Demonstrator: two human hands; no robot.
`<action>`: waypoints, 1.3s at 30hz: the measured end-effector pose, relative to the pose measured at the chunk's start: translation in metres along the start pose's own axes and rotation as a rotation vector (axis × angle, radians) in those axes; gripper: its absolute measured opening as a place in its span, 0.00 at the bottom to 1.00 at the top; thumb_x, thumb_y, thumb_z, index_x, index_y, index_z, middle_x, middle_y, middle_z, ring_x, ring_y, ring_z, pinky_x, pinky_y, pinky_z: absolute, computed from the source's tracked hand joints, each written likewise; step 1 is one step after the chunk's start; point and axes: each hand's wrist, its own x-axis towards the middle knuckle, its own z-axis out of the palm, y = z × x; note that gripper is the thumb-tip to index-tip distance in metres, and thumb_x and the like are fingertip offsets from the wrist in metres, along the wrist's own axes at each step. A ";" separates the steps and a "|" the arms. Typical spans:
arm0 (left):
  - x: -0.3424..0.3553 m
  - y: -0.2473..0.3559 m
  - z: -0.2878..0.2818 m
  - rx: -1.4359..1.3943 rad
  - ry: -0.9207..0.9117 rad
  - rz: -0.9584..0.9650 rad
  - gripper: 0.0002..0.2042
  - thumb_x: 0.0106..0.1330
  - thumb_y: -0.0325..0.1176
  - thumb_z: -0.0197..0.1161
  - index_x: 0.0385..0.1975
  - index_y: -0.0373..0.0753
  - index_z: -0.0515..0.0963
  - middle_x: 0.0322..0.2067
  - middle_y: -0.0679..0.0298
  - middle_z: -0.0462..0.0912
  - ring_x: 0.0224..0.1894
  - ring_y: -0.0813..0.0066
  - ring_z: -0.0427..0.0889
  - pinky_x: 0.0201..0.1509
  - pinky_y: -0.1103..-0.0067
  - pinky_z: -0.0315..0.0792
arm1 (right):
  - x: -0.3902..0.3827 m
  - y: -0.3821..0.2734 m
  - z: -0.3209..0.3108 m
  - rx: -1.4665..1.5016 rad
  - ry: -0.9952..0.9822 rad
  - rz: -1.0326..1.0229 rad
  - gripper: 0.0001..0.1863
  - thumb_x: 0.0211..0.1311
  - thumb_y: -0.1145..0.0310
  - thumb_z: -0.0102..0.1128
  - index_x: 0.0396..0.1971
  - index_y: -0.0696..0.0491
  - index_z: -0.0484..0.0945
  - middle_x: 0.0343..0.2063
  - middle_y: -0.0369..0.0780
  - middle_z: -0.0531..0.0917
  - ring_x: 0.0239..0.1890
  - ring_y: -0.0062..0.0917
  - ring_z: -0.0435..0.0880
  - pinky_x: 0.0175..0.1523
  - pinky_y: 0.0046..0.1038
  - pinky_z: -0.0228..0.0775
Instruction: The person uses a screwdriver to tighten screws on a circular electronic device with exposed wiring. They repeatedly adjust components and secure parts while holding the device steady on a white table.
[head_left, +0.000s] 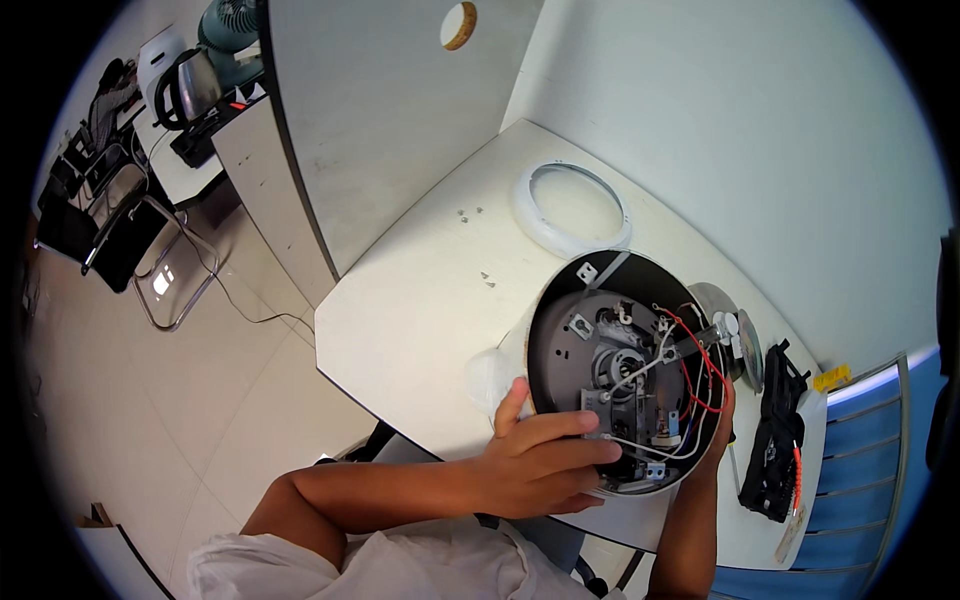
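Evidently, left hand and right hand hold a housing, any lettering illegible.

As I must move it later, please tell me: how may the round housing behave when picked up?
The round housing likely feels stiff: its wall shows no sag. The thin red wires look loose and may swing or snag. Its curved side could roll if laid down.

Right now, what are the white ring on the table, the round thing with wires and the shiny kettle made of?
White ring: probably plastic, smooth and slightly shiny, evenly white.
Round thing: its dull grey-brown inside looks like painted metal, because it has small silvery brackets, but I'm not sure.
Kettle: body likely polished steel, since it shines silver.
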 end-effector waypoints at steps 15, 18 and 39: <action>0.001 -0.009 -0.005 0.082 -0.008 0.113 0.15 0.45 0.46 0.69 0.17 0.49 0.68 0.36 0.70 0.77 0.53 0.62 0.66 0.66 0.51 0.32 | -0.004 0.007 -0.002 -0.006 -0.103 -0.016 0.47 0.55 0.50 0.58 0.65 0.56 0.41 0.56 0.44 0.67 0.53 0.28 0.72 0.56 0.29 0.63; -0.002 -0.016 -0.011 0.123 -0.071 0.148 0.19 0.45 0.51 0.69 0.19 0.49 0.66 0.40 0.69 0.74 0.57 0.60 0.62 0.66 0.50 0.32 | -0.003 0.002 -0.003 -0.008 -0.158 -0.047 0.47 0.56 0.49 0.55 0.65 0.57 0.39 0.55 0.45 0.69 0.58 0.29 0.67 0.59 0.29 0.58; 0.003 -0.028 -0.043 0.278 -0.207 0.109 0.27 0.46 0.57 0.65 0.34 0.46 0.60 0.45 0.67 0.65 0.59 0.58 0.59 0.66 0.50 0.39 | 0.008 -0.023 -0.061 0.008 0.459 -0.515 0.22 0.65 0.59 0.45 0.53 0.57 0.61 0.36 0.40 0.77 0.37 0.19 0.73 0.43 0.20 0.66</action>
